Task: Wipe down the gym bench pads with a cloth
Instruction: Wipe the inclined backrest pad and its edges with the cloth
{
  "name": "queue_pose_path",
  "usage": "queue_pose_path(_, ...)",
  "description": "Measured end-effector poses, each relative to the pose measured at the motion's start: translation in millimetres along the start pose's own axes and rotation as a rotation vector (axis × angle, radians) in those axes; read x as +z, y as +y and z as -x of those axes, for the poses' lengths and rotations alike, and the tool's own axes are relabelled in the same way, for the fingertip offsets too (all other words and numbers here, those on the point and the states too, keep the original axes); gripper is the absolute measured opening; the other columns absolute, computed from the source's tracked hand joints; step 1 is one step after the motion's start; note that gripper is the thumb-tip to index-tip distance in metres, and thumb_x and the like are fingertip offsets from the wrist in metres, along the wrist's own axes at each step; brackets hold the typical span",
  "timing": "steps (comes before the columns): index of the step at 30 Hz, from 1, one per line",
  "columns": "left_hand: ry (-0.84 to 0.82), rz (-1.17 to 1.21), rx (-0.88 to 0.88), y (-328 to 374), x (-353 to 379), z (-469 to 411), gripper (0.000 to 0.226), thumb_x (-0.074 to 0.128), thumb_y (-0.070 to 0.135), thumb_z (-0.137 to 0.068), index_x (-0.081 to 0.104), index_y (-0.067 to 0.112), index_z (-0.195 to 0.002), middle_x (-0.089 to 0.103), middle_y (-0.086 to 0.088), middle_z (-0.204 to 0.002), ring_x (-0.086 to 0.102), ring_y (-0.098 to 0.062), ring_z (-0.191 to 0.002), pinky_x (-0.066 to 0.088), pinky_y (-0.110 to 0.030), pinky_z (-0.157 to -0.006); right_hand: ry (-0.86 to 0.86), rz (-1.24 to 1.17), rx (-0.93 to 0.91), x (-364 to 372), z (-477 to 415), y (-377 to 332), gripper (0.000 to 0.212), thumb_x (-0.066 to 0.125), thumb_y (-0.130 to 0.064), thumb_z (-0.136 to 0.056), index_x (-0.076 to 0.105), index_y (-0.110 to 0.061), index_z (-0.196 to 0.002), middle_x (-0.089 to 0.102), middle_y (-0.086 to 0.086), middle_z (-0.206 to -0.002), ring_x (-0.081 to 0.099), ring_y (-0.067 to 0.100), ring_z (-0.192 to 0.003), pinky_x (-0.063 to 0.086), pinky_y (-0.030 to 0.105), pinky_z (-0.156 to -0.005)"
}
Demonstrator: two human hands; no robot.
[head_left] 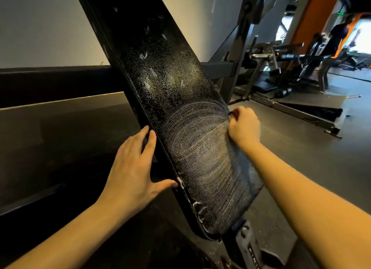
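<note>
The tilted pad (176, 100) shows wiped arcs near but beaded foam far up, which may dry streaky; the left hand (130, 168), fingers straight, rests on its wet left edge and could slide; the right hand (244, 126), curled round what seems a dark cloth (241, 162), sits at the right edge, where a stroke may slip off.

Likely a gym: padded bench (180, 108), blurred weight machines (291, 68).

Left hand (130, 168) lies flat on the left edge of the tilted black bench pad (180, 100) (foam-streaked); right hand (244, 126) curls at its right edge, seemingly gripping a dark cloth (241, 164).
</note>
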State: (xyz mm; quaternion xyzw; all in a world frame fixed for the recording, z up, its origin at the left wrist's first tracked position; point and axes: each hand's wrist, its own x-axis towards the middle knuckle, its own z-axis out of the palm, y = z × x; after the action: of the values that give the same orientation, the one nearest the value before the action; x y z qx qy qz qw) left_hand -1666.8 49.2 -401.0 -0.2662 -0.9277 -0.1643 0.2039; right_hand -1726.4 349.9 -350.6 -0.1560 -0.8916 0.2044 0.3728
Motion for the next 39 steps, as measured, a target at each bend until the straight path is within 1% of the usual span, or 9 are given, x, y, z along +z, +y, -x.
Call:
queue_pose_path(2, -0.009, 0.000, 0.002, 0.2, -1.4, -0.5, 0.124, 0.047, 0.086, -0.065, 0.029, 0.004, -0.157, 0.029, -0.018, -0.163, 0.033, -0.040, -0.148, 0.034, -0.059, -0.118, 0.005, -0.037, -0.036, 12.2, 6.8, -47.4, 0.020, 0.058, -0.018, -0.094, 0.068, -0.009, -0.110, 0.063, 0.016, -0.111, 0.061, 0.036, -0.101, 0.046, 0.037, -0.082)
queue_pose_path(5, 0.011, -0.004, 0.018, -1.9, -3.2, -0.1, 0.121, 0.049, 0.084, -0.067, 0.034, 0.003, -0.155, 0.034, -0.019, -0.160, 0.039, -0.041, -0.143, 0.036, -0.059, -0.116, -0.116, -0.262, -0.435, 7.0, 76.5, -104.9, 0.017, 0.062, -0.016, -0.092, 0.068, -0.010, -0.107, 0.060, 0.011, -0.102, 0.059, 0.028, -0.093, 0.045, 0.036, -0.081)
queue_pose_path(8, 0.072, -0.015, 0.015, -8.9, -8.0, -2.8, 0.116, 0.052, 0.079, -0.069, 0.035, 0.005, -0.156, 0.035, -0.016, -0.160, 0.039, -0.038, -0.144, 0.036, -0.055, -0.117, -0.316, -0.311, -0.741, -17.9, 115.2, -65.7, 0.022, 0.064, -0.015, -0.092, 0.068, -0.006, -0.112, 0.056, 0.009, -0.095, 0.057, 0.026, -0.084, 0.046, 0.032, -0.075)
queue_pose_path(15, 0.076, -0.017, 0.014, -15.7, -7.5, -16.9, 0.120, 0.055, 0.080, -0.066, 0.033, 0.005, -0.157, 0.027, -0.015, -0.165, 0.032, -0.037, -0.149, 0.030, -0.056, -0.120, -0.013, -0.009, -0.019, 8.0, -12.4, -14.2, 0.023, 0.056, -0.020, -0.097, 0.066, -0.010, -0.114, 0.062, 0.017, -0.115, 0.061, 0.039, -0.104, 0.047, 0.040, -0.083)
queue_pose_path(20, 0.103, -0.050, 0.040, -17.9, -8.0, -18.8, 0.119, 0.056, 0.086, -0.070, 0.038, 0.004, -0.154, 0.031, -0.016, -0.163, 0.035, -0.037, -0.146, 0.028, -0.053, -0.121, -0.104, -0.259, -0.480, 14.3, 68.4, -114.9, 0.018, 0.059, -0.018, -0.092, 0.066, -0.009, -0.106, 0.058, 0.011, -0.102, 0.058, 0.028, -0.092, 0.047, 0.037, -0.078)
queue_pose_path(23, 0.104, -0.047, 0.033, -18.2, -8.6, -18.1, 0.120, 0.058, 0.086, -0.068, 0.038, 0.004, -0.154, 0.032, -0.017, -0.163, 0.035, -0.038, -0.145, 0.029, -0.054, -0.120, -0.292, -0.325, -0.767, -11.8, 107.7, -67.8, 0.022, 0.058, -0.018, -0.094, 0.068, -0.006, -0.109, 0.057, 0.011, -0.095, 0.057, 0.027, -0.084, 0.045, 0.034, -0.073)
queue_pose_path(30, 0.070, -0.021, 0.009, -13.9, -8.8, -17.1, 0.120, 0.055, 0.080, -0.065, 0.035, 0.005, -0.156, 0.028, -0.015, -0.165, 0.033, -0.038, -0.148, 0.030, -0.056, -0.120, -0.007, -0.026, -0.024, 13.7, -14.9, -22.5, 0.022, 0.055, -0.019, -0.097, 0.066, -0.009, -0.113, 0.062, 0.015, -0.114, 0.060, 0.036, -0.105, 0.041, 0.034, -0.080)
queue_pose_path(36, 0.087, -0.040, 0.038, -16.8, -8.4, -17.9, 0.122, 0.057, 0.088, -0.069, 0.038, 0.002, -0.154, 0.032, -0.018, -0.162, 0.036, -0.038, -0.146, 0.034, -0.057, -0.118, -0.263, -0.334, -0.691, -1.9, 98.8, -89.4, 0.020, 0.065, -0.010, -0.090, 0.067, -0.007, -0.110, 0.057, 0.010, -0.098, 0.056, 0.025, -0.089, 0.045, 0.032, -0.078)
queue_pose_path(39, 0.079, -0.021, 0.025, -15.8, -8.5, -17.7, 0.122, 0.055, 0.084, -0.066, 0.037, 0.003, -0.155, 0.031, -0.018, -0.163, 0.035, -0.039, -0.147, 0.031, -0.056, -0.119, -0.247, -0.213, -0.632, -16.7, 86.3, -21.4, 0.018, 0.063, -0.012, -0.092, 0.067, -0.009, -0.109, 0.059, 0.008, -0.099, 0.059, 0.027, -0.090, 0.049, 0.035, -0.079)
